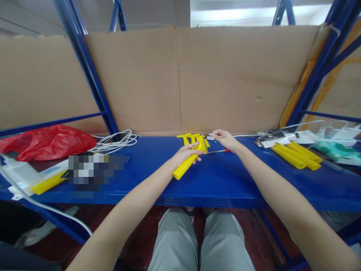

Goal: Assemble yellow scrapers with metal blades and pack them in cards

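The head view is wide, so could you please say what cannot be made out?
Head view, left hand: some fingers hidden by the yellow piece it grips.
Head view, right hand: whether it pinches anything is too small to tell.
Head view, red bag: left end cut off by the edge.
Head view, pixelated patch: masking hides what lies there.

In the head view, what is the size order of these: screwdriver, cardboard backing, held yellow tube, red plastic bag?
1. Cardboard backing
2. Red plastic bag
3. Yellow tube in the left hand
4. Screwdriver (visible part only)
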`<act>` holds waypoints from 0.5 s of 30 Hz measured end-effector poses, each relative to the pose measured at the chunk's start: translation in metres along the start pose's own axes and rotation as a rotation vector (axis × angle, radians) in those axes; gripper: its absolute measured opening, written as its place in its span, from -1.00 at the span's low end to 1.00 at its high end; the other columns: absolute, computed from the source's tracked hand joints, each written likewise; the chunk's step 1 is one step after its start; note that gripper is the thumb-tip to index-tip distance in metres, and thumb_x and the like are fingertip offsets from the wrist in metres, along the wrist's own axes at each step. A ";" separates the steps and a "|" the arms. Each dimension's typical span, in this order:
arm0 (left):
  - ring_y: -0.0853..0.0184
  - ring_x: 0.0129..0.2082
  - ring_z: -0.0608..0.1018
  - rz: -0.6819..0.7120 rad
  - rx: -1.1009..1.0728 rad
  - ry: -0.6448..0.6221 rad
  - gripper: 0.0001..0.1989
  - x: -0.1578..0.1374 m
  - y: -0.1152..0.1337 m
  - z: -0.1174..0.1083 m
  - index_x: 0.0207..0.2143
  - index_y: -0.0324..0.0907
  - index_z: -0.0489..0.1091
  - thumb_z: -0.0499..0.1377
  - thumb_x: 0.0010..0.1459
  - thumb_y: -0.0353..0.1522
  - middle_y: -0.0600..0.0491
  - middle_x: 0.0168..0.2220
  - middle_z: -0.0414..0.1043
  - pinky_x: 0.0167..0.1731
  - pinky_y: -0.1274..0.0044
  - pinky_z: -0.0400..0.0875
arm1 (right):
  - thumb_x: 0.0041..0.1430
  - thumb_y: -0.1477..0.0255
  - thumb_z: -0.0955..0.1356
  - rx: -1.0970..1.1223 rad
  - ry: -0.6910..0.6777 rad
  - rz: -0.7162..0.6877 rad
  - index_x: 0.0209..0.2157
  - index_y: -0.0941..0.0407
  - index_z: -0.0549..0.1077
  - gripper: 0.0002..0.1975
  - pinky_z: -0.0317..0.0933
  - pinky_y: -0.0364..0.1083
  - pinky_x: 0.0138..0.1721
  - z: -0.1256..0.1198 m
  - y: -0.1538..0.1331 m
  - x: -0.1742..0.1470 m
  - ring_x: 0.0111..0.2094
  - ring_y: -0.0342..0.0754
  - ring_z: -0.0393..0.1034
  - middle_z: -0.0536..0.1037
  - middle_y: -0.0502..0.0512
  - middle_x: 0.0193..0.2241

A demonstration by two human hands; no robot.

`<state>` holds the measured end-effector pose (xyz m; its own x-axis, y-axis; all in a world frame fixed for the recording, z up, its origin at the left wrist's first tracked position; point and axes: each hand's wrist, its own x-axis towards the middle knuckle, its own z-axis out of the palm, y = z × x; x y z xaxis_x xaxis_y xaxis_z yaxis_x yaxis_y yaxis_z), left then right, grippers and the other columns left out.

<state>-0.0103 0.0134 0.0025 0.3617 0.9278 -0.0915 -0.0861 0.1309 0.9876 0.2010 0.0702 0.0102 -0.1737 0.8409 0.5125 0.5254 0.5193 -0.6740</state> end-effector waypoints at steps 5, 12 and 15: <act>0.47 -0.64 0.50 0.016 0.007 -0.028 -0.24 -0.001 0.000 0.000 0.25 -0.19 0.08 0.23 0.00 -0.58 -0.17 -0.16 0.53 -0.72 0.69 0.30 | 0.05 0.28 0.33 0.071 -0.040 -0.139 -0.50 0.09 0.36 -0.82 0.20 -0.05 -0.13 0.019 -0.017 -0.003 -0.30 -0.06 0.32 0.45 0.04 -0.41; 0.47 -0.65 0.49 -0.002 0.003 -0.003 -0.22 -0.009 0.008 0.006 0.27 -0.23 0.02 0.22 0.01 -0.58 -0.18 -0.18 0.54 -0.73 0.68 0.28 | 0.05 0.35 0.31 0.040 -0.025 -0.155 -0.50 0.08 0.33 -0.88 0.18 -0.01 -0.12 0.021 -0.018 -0.006 -0.29 -0.04 0.32 0.44 0.05 -0.40; 0.48 -0.64 0.49 0.005 -0.009 0.004 -0.24 -0.011 0.010 0.007 0.27 -0.23 0.03 0.20 0.03 -0.59 -0.18 -0.17 0.53 -0.72 0.68 0.28 | 0.06 0.35 0.30 0.044 -0.008 -0.179 -0.49 0.08 0.33 -0.88 0.18 -0.01 -0.13 0.023 -0.019 -0.006 -0.28 -0.04 0.31 0.44 0.06 -0.39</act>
<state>-0.0088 0.0016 0.0141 0.3571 0.9300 -0.0871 -0.0962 0.1294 0.9869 0.1728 0.0588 0.0082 -0.2681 0.7356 0.6221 0.4484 0.6668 -0.5953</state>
